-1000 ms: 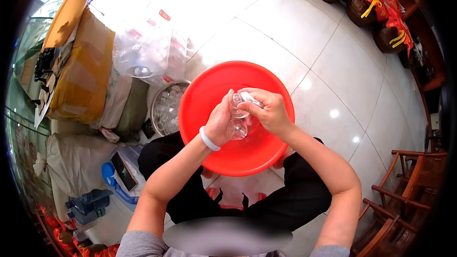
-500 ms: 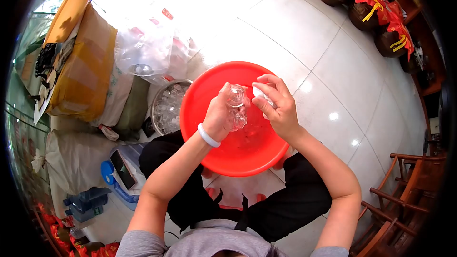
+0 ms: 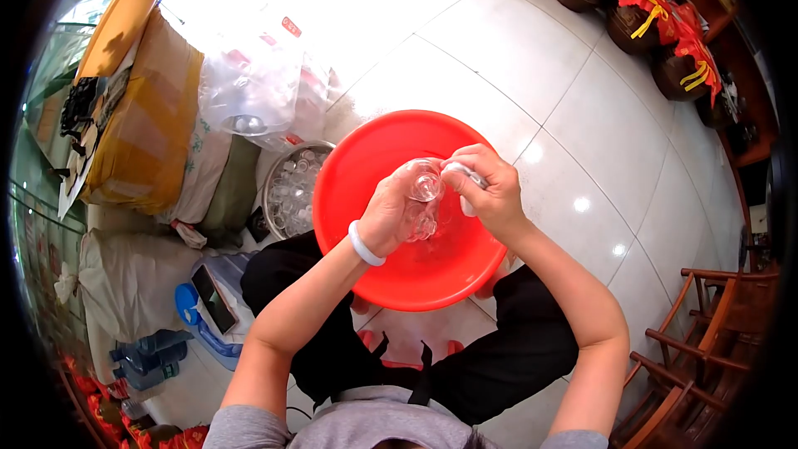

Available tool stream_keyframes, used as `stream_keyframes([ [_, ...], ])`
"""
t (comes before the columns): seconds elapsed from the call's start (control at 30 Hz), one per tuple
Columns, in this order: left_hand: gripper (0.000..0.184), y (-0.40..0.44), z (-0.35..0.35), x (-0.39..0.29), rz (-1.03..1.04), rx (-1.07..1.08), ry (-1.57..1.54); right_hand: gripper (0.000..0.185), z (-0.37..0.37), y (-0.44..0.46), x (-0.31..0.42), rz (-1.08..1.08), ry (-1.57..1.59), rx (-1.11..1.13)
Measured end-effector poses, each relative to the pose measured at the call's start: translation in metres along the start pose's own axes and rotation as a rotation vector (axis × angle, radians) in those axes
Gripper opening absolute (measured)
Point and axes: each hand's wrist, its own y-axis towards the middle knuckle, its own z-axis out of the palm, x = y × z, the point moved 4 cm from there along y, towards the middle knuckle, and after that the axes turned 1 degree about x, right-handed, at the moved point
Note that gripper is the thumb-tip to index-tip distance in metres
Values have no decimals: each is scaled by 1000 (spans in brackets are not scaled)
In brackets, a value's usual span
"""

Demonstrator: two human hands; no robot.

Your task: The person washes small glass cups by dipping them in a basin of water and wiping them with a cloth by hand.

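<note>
Above a red plastic basin (image 3: 341,262), my left hand (image 3: 382,212) is closed around two small clear glass vessels; their exact kind is hard to make out. The upper glass (image 3: 426,187) shows a round end, and the lower glass (image 3: 421,223) sits under my fingers. My right hand (image 3: 495,199) pinches a small white wad (image 3: 460,173), perhaps cloth or sponge, close beside the upper glass. Whether they touch, I cannot tell. Left of the basin, a metal bowl (image 3: 268,204) holds several clear glass pieces (image 3: 293,191).
Clear plastic bags (image 3: 249,91) lie beyond the bowl. A taped carton (image 3: 154,116) and sacks (image 3: 133,274) line the left. A phone (image 3: 214,298) rests near a blue-capped container (image 3: 188,303). Wooden chair (image 3: 706,349) at right; dark jars (image 3: 633,29) with red cloths at upper right.
My left hand has shifted slightly right and down with the glasses. My right hand has lowered slightly, bringing the white wad closer to the upper glass.
</note>
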Motion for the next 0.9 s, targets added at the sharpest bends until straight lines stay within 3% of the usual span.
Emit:
stream_keyframes([
  [0.13,35,-1,0,-2,41,-5,-28,24,-3,1,5,114,-66,48],
  [0.23,40,2,-5,-1,-72,28,-308,30,0,0,3,180,-72,180],
  [0.33,40,3,-10,-1,-106,84,-536,28,5,-1,2,75,46,191],
  [0.37,40,3,-11,0,-131,15,-578,27,7,-1,3,41,84,196],
  [0.47,40,5,-15,2,-147,194,-606,24,8,-1,15,4,56,194],
  [0.9,44,4,-10,4,-156,66,-520,30,9,-5,22,-159,-157,183],
])
